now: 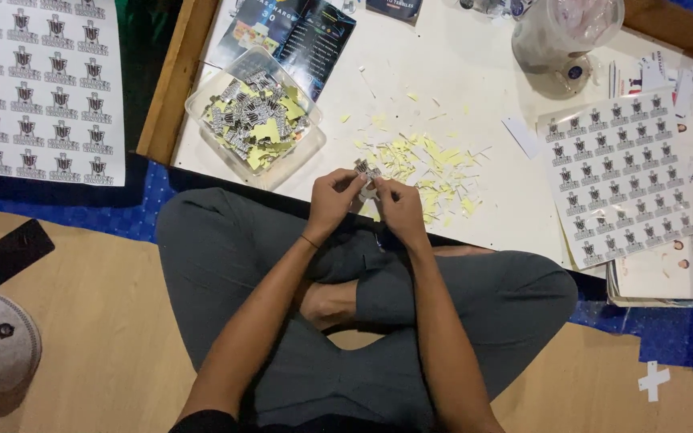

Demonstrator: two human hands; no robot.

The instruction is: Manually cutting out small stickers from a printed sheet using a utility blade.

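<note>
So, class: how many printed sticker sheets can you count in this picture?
2 in plain view: one sticker sheet at far left on the floor, and another sheet on the table's right, topping a stack that may hide more beneath.

the clear plastic square tub (pixel 202 103) holds a mix of pale yellow scraps and black-and-white printed stickers. the white low table (pixel 475 80) is strewn with the same yellow (thin slivers mostly). the white sticker sheet (pixel 623 172) carries rows of grey-black emblems. the crossed grey-green trousers (pixel 226 248) are plain.
</note>
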